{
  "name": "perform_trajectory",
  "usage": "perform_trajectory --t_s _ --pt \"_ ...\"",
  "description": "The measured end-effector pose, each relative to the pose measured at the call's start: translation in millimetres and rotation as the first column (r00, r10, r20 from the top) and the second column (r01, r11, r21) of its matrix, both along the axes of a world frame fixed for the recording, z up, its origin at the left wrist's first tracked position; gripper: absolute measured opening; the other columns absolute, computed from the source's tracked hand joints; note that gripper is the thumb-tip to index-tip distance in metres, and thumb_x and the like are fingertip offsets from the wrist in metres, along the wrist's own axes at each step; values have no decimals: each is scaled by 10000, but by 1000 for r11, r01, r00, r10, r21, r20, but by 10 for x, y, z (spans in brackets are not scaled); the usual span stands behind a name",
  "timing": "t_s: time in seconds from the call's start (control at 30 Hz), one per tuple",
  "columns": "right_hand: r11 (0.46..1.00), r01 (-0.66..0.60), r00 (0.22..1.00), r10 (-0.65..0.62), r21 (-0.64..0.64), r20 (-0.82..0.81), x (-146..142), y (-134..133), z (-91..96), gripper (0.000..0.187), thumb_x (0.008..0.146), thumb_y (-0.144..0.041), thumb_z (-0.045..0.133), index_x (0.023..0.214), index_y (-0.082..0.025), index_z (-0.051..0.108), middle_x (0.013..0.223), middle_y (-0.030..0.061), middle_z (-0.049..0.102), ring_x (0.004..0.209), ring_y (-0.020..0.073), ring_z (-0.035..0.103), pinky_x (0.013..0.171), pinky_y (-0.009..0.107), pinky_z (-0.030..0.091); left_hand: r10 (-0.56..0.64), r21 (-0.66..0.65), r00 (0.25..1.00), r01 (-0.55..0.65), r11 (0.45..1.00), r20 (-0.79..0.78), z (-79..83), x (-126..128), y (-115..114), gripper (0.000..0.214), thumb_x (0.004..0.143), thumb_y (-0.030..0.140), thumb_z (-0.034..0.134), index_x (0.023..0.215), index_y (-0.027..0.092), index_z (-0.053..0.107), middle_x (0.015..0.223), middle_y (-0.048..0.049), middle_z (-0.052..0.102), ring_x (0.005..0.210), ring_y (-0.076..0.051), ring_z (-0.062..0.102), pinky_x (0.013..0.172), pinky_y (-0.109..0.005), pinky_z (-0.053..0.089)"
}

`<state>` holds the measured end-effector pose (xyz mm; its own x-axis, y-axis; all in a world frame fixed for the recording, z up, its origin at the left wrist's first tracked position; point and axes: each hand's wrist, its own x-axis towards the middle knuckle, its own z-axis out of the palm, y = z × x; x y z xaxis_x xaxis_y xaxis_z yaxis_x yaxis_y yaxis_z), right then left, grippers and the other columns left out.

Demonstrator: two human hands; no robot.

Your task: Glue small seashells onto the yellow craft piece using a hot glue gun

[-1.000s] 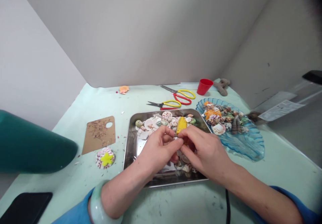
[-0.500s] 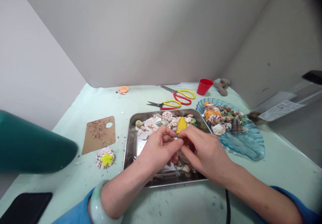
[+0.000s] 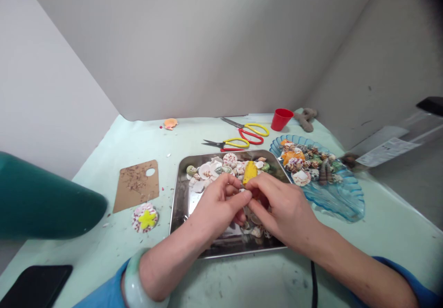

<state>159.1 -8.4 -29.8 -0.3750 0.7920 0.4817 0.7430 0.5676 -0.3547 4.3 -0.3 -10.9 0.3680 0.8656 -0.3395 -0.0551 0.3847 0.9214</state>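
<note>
Both hands meet above a metal tray [image 3: 180,195] of seashells [image 3: 206,169]. My left hand [image 3: 221,206] has its thumb and fingers pinched together, on something too small to make out. Its thumb tip touches the fingers of my right hand [image 3: 282,204], which are also closed in a pinch around something hidden. Just beyond the fingertips, a yellow block [image 3: 249,172] lies among the shells. More shells show beneath the hands. Left of the tray sits a speckled shell cluster [image 3: 135,221] with a yellow flower shape [image 3: 147,219] on top.
Two scissors [image 3: 254,130] [image 3: 226,143] lie behind the tray, near a red cup [image 3: 281,120]. At right, a blue scalloped dish [image 3: 346,202] holds small shells. A brown board [image 3: 129,192], a dark green cylinder [image 3: 48,197] and a black flat object [image 3: 38,285] are at left.
Almost nothing differs. The fingertips of both hands have shifted very slightly while staying pinched together over the tray.
</note>
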Motion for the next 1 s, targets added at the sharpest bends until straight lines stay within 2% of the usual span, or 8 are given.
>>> perform_trajectory --t_s 0.27,0.47,0.67,1.0 --pt "1000 1 1000 -1 -23 2 17 -2 -14 34 864 -211 508 862 -181 524 739 -9 547 612 109 507 554 236 353 -6 35 1000 6 999 -14 -23 -11 13 225 793 328 572 841 192 400 495 72 506 421 -84 483 444 -207 427" --pt "1000 -3 1000 3 -12 -12 8 -8 -4 32 855 -177 494 869 -180 522 750 -8 561 617 109 525 556 236 362 22 21 1000 -21 1000 -11 4 -1 10 259 757 315 620 831 195 403 548 83 484 428 -67 476 440 -197 430" --pt "1000 8 1000 -8 -7 -17 17 -15 -6 63 843 -154 478 879 -180 523 756 -4 562 616 111 531 550 235 367 34 38 996 -31 999 -79 52 -13 -5 247 744 298 636 838 185 437 560 68 513 440 -53 474 457 -177 428" --pt "1000 13 1000 -13 3 -11 9 -7 15 43 870 -197 482 884 -185 521 790 10 553 598 104 521 539 231 374 53 31 998 -52 998 -34 35 -10 10 236 756 302 626 855 172 456 568 72 501 430 -61 491 457 -193 432"
